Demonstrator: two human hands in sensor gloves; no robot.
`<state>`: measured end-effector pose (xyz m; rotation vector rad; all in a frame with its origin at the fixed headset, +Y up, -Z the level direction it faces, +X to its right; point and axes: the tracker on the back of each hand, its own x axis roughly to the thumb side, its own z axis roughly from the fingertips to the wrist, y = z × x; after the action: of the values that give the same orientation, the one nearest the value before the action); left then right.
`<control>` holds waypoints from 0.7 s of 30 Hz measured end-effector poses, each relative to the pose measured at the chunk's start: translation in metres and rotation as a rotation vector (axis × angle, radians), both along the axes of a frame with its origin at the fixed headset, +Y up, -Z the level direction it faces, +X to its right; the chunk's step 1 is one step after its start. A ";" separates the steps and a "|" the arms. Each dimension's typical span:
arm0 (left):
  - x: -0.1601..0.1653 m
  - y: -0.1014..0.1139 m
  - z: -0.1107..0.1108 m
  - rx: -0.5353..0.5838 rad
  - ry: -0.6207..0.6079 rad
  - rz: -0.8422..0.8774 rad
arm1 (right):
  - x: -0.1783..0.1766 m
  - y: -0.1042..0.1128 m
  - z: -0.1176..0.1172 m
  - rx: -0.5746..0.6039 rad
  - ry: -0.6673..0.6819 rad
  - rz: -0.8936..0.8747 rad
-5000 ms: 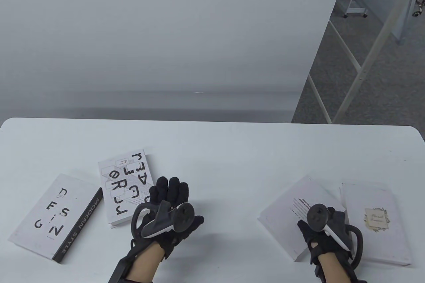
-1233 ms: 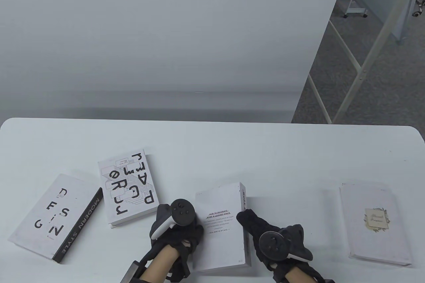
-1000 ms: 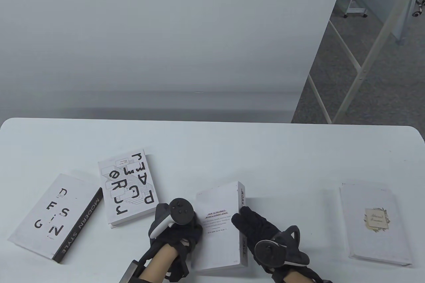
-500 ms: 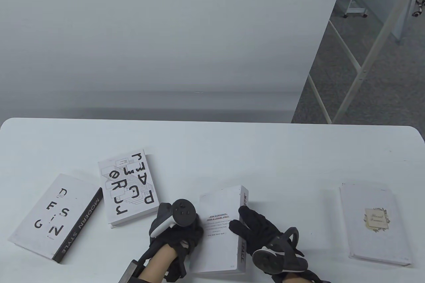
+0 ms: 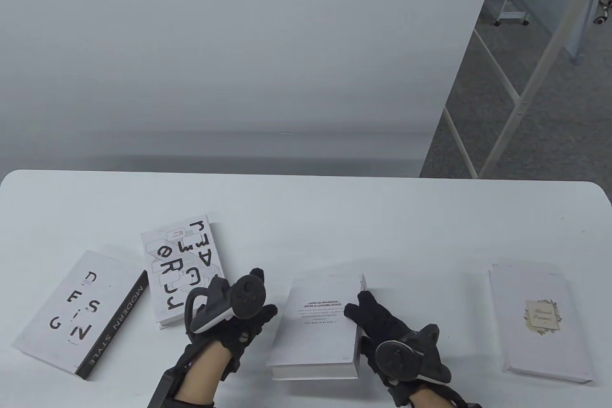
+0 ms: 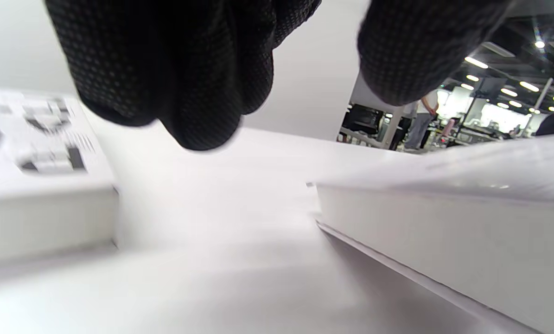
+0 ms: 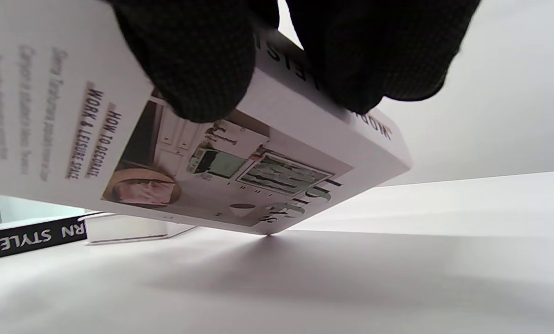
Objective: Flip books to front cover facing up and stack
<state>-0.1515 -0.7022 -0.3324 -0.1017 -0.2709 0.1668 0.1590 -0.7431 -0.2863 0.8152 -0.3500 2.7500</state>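
Observation:
A white book (image 5: pixel 315 331) with small text on its upper cover lies tilted at the table's front middle. My right hand (image 5: pixel 356 306) grips its right spine edge and holds that side off the table. In the right wrist view my fingers (image 7: pixel 198 69) clamp the spine, and the book (image 7: pixel 239 171) shows a pictured cover underneath, one corner on the table. My left hand (image 5: pixel 256 295) is just left of the book, apart from it and holding nothing. In the left wrist view its fingers (image 6: pixel 188 69) hang free beside the book (image 6: pixel 443 232).
A "DESIGN" book with a black "MODERN STYLE" spine (image 5: pixel 79 314) lies at the front left, a patterned lettered book (image 5: pixel 184 271) beside it. A white book with a floral label (image 5: pixel 540 322) lies at the front right. The table's back edge (image 5: pixel 306 176) borders a grey wall.
My left hand let go of the middle book's left edge and moved left. My right hand raised the spine edge, so the book now tilts up on its left side.

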 end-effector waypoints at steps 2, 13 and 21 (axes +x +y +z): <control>-0.006 0.013 0.004 0.033 0.002 -0.002 | 0.003 0.000 -0.002 -0.012 -0.031 -0.026; -0.003 0.049 0.026 0.196 -0.018 -0.064 | 0.027 0.002 -0.012 -0.362 -0.218 -0.576; -0.013 0.069 0.035 0.227 -0.033 -0.041 | 0.049 -0.020 -0.030 -0.758 -0.304 -1.038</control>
<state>-0.1641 -0.6333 -0.2970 0.1150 -0.3190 0.0933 0.2084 -0.7634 -0.3161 -0.0329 0.1935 1.7520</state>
